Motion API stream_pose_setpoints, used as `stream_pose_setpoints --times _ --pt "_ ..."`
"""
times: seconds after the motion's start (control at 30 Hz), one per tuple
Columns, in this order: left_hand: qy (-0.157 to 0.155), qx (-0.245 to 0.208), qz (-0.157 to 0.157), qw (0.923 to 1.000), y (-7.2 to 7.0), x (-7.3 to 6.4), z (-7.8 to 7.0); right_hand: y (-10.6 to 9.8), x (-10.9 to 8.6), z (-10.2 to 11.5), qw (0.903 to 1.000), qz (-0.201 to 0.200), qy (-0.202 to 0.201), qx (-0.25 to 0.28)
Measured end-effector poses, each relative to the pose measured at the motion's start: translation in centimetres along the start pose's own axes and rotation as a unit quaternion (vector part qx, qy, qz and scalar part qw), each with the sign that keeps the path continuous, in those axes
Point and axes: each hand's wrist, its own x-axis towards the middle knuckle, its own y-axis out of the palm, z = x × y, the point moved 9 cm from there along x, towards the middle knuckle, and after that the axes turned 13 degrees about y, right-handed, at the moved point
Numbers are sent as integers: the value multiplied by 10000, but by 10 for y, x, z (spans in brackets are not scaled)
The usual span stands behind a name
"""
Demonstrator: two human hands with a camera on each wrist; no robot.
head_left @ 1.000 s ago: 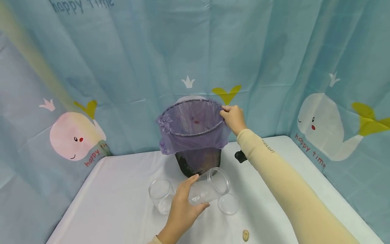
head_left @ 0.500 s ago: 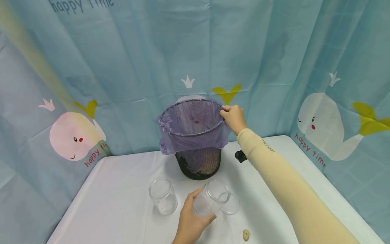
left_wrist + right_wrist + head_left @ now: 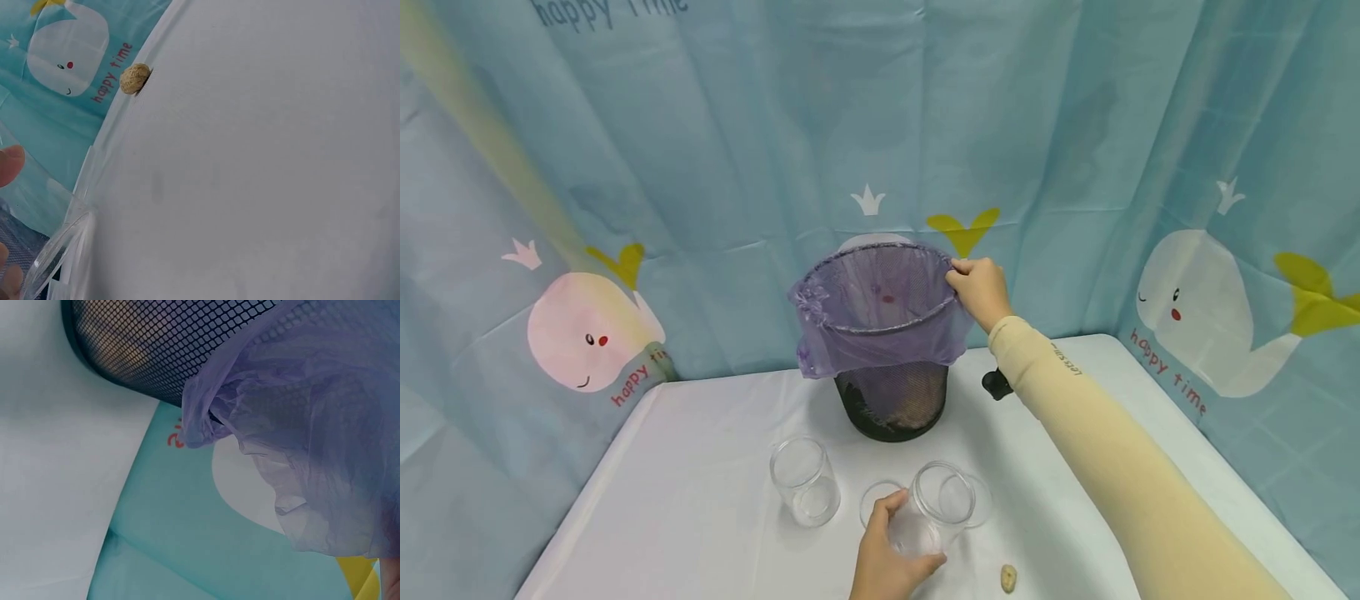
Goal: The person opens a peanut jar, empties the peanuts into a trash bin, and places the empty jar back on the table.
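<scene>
My left hand [image 3: 887, 562] holds a clear plastic jar [image 3: 951, 500] low over the front of the table, its open mouth tilted away from me. Behind and beside that jar lie two clear round lids, a left lid [image 3: 865, 502] and a right lid [image 3: 984, 502], partly covered. A second clear jar [image 3: 793, 475] stands upright to the left. With thumb and fingers my right hand [image 3: 982, 292] pinches the right rim of a black mesh wastebasket [image 3: 891, 404], where a purple bag [image 3: 880, 350] is folded over the edge. Bag and mesh fill much of the right wrist view.
A peanut [image 3: 1008, 577] lies at the front of the white table [image 3: 685, 500], right of the left hand. Beneath my right forearm is a small black object [image 3: 996, 384]. A blue whale-print curtain [image 3: 737, 167] hangs close behind and along both sides.
My left hand has drawn the jar toward me and to the right, away from the wastebasket, uncovering the left lid. My right hand stays on the rim.
</scene>
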Motion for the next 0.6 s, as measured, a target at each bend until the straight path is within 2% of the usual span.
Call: stream_pose_setpoints --times 0.27,0.6 --pt "21 -137 -27 9999 3 -2 0 -1 0 1 10000 -45 -48 -36" --pt "76 -355 201 9991 9 -4 2 -2 -1 0 9999 -53 -86 -36"
